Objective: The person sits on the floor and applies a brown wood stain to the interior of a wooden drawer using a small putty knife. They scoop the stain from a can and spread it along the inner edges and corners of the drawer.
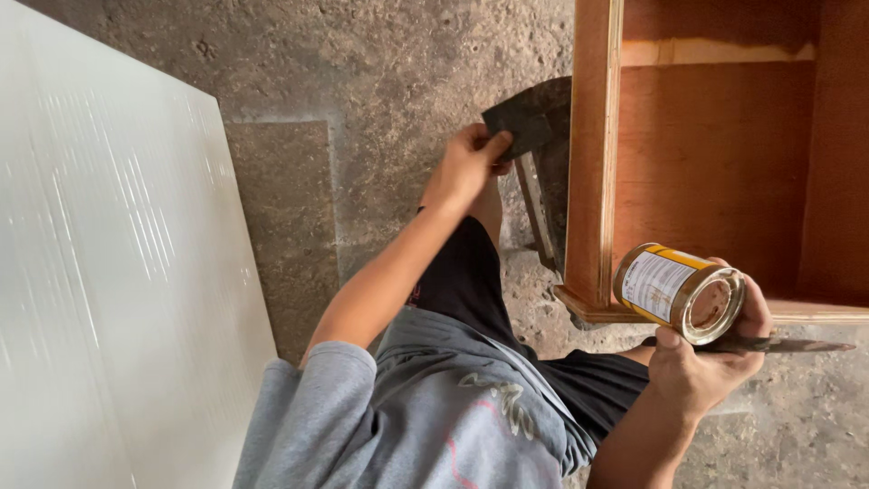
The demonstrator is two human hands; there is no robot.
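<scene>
- The right hand is low at the right of the view, its grip closed around a small round tin with a yellow and white label.
- The tin lies tilted on its side in that hand, its open mouth turned toward the camera, with a brownish coating showing inside.
- The same hand also pins a thin, dark, flat blade under the tin; the blade sticks out to the right, past the fingers.
- The left hand is stretched out ahead, near the middle of the view, its grip pinched on a dark flat scraper-like piece.
- That dark piece is just beside the outer face of a wooden cabinet frame, which stands on the floor at the right; whether the two touch is not clear.
- The tin is held in front of the cabinet's lower front edge, above the rough concrete floor.
- A large white panel fills the left side of the view, lying at a slant.
- The person wears a grey top and dark shorts.
</scene>
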